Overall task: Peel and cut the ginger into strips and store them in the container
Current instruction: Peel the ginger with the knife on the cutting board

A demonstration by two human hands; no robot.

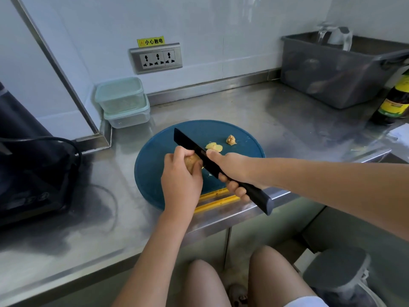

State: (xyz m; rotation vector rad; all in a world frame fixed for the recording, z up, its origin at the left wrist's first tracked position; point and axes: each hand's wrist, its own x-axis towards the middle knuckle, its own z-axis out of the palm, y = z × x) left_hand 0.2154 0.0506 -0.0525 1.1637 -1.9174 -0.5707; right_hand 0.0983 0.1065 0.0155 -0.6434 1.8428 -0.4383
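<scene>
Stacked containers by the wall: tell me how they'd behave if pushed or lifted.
The stacked containers look like thin translucent plastic, so probably light. On the smooth steel counter they would likely slide rather than tip. The upper one sits slightly offset on the lower, so it may shift off if nudged.

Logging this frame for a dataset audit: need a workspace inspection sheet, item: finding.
Surface: steel counter, smudged; round blue board at its front edge.
Job's things: ginger held over the board; black knife against it; cut pieces on the board; two lidded containers stacked in the corner.
Clutter: grey bin back right; bottle beside it; yellow strips under the board's near edge.
Hands: left hand grips the ginger; right hand grips the knife handle.
Cables: black cable loops from the black appliance at left.
Surroundings: white wall, triple socket with a yellow label.
</scene>
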